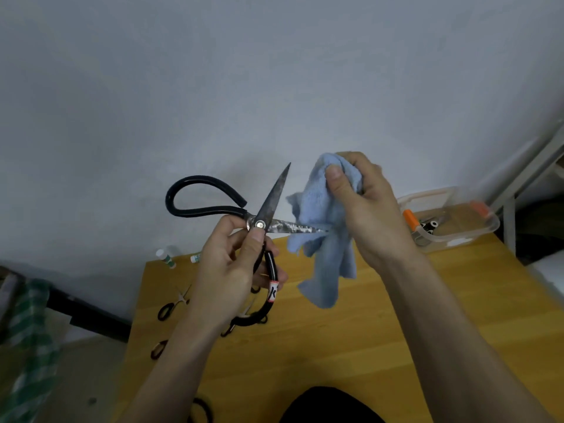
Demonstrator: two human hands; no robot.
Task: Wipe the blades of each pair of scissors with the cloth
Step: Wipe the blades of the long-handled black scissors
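Observation:
Large black-handled scissors [268, 209] are held up above the table with their tarnished blades spread apart. My left hand [232, 267] grips them at the pivot and the lower handle loop. One blade points up, the other points right into a light blue cloth [323, 236]. My right hand [363, 206] holds the cloth bunched at its top, thumb pressed on it, and the cloth hangs down around that blade's tip. Smaller scissors [174, 303] lie on the wooden table [381, 331] below my left hand, partly hidden by it.
A clear plastic box [457, 227] with orange clips and tools inside stands at the table's far right corner. Two small white bottles [166, 257] lie at the far left edge. A grey wall is behind. A green checked fabric [27, 346] hangs at the left.

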